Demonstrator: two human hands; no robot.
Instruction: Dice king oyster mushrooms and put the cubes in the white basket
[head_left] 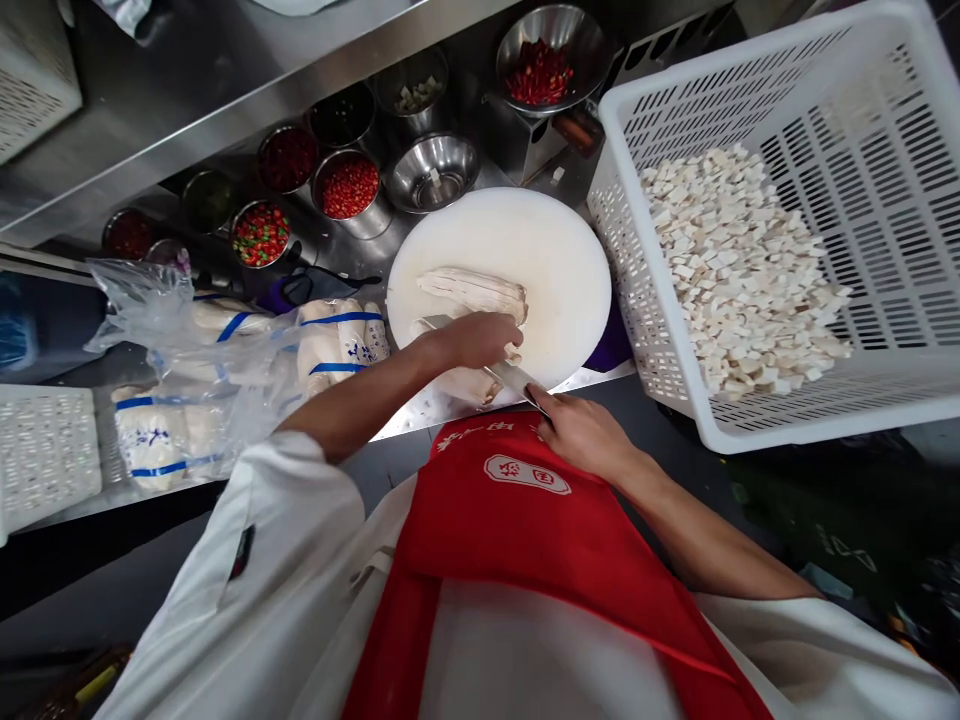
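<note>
My right hand (pixel 589 432) is closed round the handle of a kitchen knife (pixel 511 377), whose blade runs up and left beneath my left hand. With curled fingers, my left hand (pixel 487 338) grips a pale king oyster mushroom (pixel 514 353), mostly hidden under it. Another king oyster mushroom (pixel 474 288), with cut lines along its length, lies just beyond on the round white cutting board (pixel 559 250). A further mushroom piece (pixel 469 384) lies at the board's near edge, on my side of the blade.
A white basket (pixel 664 385) of diced mushroom (pixel 750 270) stands right of the board. Bagged mushrooms (pixel 341 340) lie to the left. Behind are a steel bowl (pixel 431 170), chopped red chillies (pixel 347 188) and a pan of red chillies (pixel 540 75). A steel shelf (pixel 247 95) overhangs the back.
</note>
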